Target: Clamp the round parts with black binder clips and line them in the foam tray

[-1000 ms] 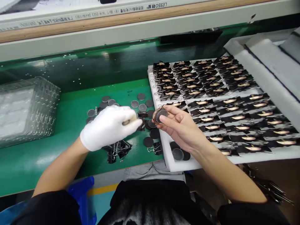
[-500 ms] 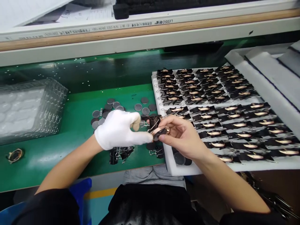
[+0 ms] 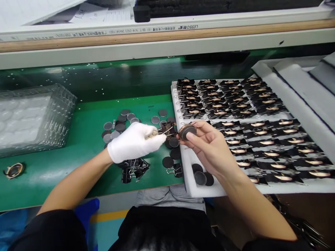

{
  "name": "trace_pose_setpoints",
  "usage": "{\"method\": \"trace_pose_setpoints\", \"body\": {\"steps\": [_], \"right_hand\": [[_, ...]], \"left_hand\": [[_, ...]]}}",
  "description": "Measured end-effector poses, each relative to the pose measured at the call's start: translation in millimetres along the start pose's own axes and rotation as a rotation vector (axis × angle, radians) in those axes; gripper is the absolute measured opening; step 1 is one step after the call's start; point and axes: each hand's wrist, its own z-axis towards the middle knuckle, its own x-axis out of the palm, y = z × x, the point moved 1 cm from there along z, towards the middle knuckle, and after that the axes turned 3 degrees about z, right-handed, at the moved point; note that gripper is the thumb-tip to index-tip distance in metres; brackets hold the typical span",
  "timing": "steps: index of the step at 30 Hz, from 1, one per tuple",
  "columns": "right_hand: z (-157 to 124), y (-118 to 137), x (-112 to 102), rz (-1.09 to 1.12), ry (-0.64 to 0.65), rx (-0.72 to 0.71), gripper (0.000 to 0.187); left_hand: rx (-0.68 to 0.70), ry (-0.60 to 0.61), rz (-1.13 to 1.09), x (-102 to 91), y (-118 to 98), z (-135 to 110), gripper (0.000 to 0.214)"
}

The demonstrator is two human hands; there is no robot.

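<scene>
My left hand wears a white glove and pinches a black binder clip by its wire handles. My bare right hand grips a round dark disc with a copper coil between thumb and fingers, just right of the clip. Both hands hover over the gap between the green mat and the white foam tray. Loose grey discs lie scattered on the mat behind my left hand, and a pile of binder clips lies under my left wrist.
The foam tray holds several rows of clipped coil assemblies. A clear plastic blister tray stack stands at the left. One copper coil part lies alone at the far left. More foam trays lean at the right. A shelf rail runs behind.
My hands have drawn slightly apart. The right hand turned the disc and coil face-up and lifted it; the left hand now pinches the clip's wire handles.
</scene>
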Motion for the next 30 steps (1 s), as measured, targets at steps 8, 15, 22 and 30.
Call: {"method": "trace_pose_setpoints", "body": {"steps": [8,15,22,30], "right_hand": [[4,2,-3,0.053,-0.087,0.113,0.03],[5,2,-6,-0.008,-0.045,0.107,0.032],[7,-5,-6,-0.033,-0.084,0.096,0.041],[6,-8,-6,-0.016,-0.137,0.116,0.042]], "left_hand": [[0.024,0.145,-0.131,12.6,-1,3,0.047],[0.083,0.135,-0.054,15.7,3,2,0.049],[0.037,0.159,-0.117,18.8,1,3,0.045],[-0.015,0.22,-0.052,13.3,-3,5,0.044]]}}
